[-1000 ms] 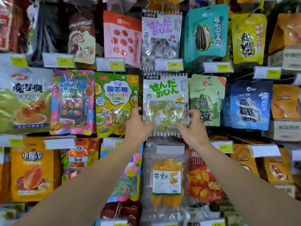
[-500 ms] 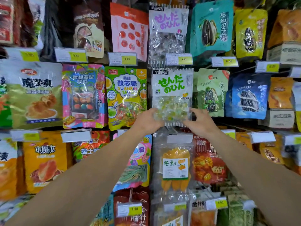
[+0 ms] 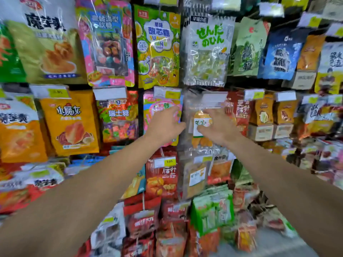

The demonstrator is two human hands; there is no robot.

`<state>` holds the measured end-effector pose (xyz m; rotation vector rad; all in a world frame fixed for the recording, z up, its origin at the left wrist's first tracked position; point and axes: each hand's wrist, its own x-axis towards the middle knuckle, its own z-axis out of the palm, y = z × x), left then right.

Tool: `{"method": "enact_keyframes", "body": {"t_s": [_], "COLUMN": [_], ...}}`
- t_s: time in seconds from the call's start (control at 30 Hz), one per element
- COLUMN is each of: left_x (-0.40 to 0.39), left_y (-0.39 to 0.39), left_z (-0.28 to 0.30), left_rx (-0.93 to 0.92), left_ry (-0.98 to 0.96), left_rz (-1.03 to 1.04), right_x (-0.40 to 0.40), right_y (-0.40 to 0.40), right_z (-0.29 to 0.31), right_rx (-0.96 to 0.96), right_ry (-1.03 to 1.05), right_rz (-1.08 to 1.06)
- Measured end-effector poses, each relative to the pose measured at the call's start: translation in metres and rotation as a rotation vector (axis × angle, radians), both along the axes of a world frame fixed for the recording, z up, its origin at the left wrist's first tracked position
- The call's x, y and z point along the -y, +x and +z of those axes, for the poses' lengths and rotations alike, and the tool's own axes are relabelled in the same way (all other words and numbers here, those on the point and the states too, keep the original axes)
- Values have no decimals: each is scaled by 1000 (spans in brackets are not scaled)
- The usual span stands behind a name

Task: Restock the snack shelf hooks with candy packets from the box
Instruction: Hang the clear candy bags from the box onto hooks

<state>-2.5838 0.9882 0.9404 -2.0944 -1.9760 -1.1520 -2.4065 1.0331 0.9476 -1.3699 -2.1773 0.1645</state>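
forearms are reaching up and forward from the bottom corners, converging toward the middle of the display. both hands are hanging in front of the row below the candy packet (image 3: 207, 51), and neither is holding anything. left hand (image 3: 164, 125) is sitting with its fingers loosely extended toward the pink packet (image 3: 161, 115), thumb pointing right; motion blur is making it impossible to tell whether the tips are touching the plastic. right hand (image 3: 218, 127) is lying with fingers relaxed and slightly spread over the clear mango packet (image 3: 201, 127), and i cannot tell if it is resting on it or just hovering.

farther back and higher, the candy packet with green lettering is hanging on its hook, long axis upright, directly above the gap between the 2 hands and well clear of both sets of fingertips. it is looking already placed. right hand is lying a little nearer beneath it than the left.

box is not showing anywhere in this view, so the next packet is probably lying below or behind the frame; reaching it likely means drawing both hands down and away from the shelf.
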Motion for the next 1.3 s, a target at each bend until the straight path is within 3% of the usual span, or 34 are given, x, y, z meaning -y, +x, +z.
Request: {"method": "enact_keyframes", "body": {"t_s": [0.33, 0.7, 1.17, 1.3], "left_x": [158, 338, 402, 401], "left_y": [-33, -98, -290, -334], "left_z": [-144, -246, -403, -444], "left_rx": [144, 230, 498, 621], "left_ry": [-275, -553, -898, -912], "left_rz": [98, 251, 400, 461], "right_x": [140, 287, 345, 348], "right_y": [-34, -88, -278, -323], "right_z": [-136, -269, -404, -439], "right_rx": [140, 160, 426, 494], "right_ry": [-174, -527, -802, -873], "right_rz": [109, 257, 294, 292]}}
